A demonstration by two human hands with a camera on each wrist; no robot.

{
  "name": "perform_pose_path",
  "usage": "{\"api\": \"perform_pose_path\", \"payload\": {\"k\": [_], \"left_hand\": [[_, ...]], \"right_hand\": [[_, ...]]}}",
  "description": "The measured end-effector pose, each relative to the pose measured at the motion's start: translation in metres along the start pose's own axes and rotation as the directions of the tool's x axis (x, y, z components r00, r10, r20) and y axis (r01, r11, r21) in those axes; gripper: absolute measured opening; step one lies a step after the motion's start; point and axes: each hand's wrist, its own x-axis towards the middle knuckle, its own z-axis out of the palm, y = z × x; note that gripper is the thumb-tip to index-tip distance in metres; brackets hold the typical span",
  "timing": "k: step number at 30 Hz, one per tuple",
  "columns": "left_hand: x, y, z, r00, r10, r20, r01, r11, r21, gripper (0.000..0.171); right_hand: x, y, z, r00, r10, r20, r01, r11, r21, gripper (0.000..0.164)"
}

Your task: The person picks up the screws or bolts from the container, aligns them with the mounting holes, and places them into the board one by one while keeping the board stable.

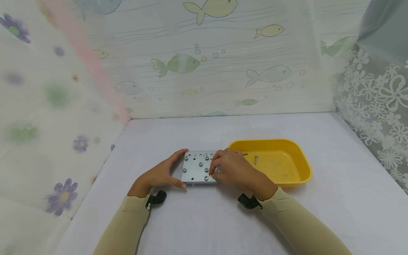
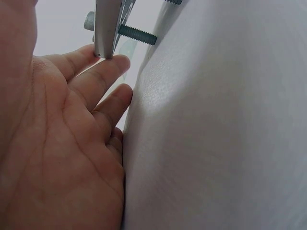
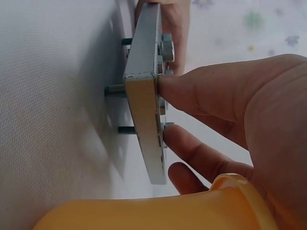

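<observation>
A flat silver metal plate [image 1: 192,171] carries several hex socket bolts [image 1: 200,164], heads up. In the left wrist view a threaded shank [image 2: 138,35] sticks out beneath the plate, and more shanks [image 3: 115,89] show in the right wrist view. My left hand [image 1: 160,173] spans the plate's left edge, thumb at the near corner and a finger at the far corner. My right hand [image 1: 237,171] is over the plate's right side, thumb and fingertips pinching a bolt [image 1: 211,175] near the near right corner; the fingers partly hide it.
A yellow tray [image 1: 294,179] stands just right of the plate, partly behind my right hand. Inside it a loose bolt [image 1: 256,160] lies on the bottom, with another bolt [image 1: 245,154] beside my knuckles. White cloth [image 1: 204,219] covers the table; patterned curtains [image 1: 220,85] hang behind it.
</observation>
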Motion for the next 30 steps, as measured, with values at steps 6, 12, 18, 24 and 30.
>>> {"api": "perform_pose_path", "payload": {"k": [6,12,18,24,30], "left_hand": [[-0.001,0.001,0.0,1.0,-0.006,0.003,0.006,1.0,-0.005,0.131],[-0.001,0.001,0.0,1.0,-0.011,0.001,0.011,1.0,-0.005,0.13],[0.0,0.001,0.0,1.0,-0.01,0.001,0.01,1.0,-0.003,0.13],[0.0,0.001,-0.001,1.0,-0.013,0.001,0.013,1.0,-0.004,0.131],[0.0,0.0,0.001,1.0,-0.008,0.002,0.008,1.0,-0.023,0.131]], "right_hand": [[0.0,0.001,0.0,1.0,-0.007,-0.007,0.007,1.0,0.015,0.017],[0.0,0.0,-0.001,1.0,-0.003,-0.003,0.003,1.0,0.024,0.015],[0.0,0.0,-0.002,1.0,0.008,0.003,-0.008,1.0,0.026,0.017],[0.0,0.002,-0.003,0.999,0.03,0.014,-0.031,0.998,0.059,0.017],[-0.004,0.008,-0.011,0.998,0.065,-0.006,-0.063,0.979,0.195,0.018]]}}
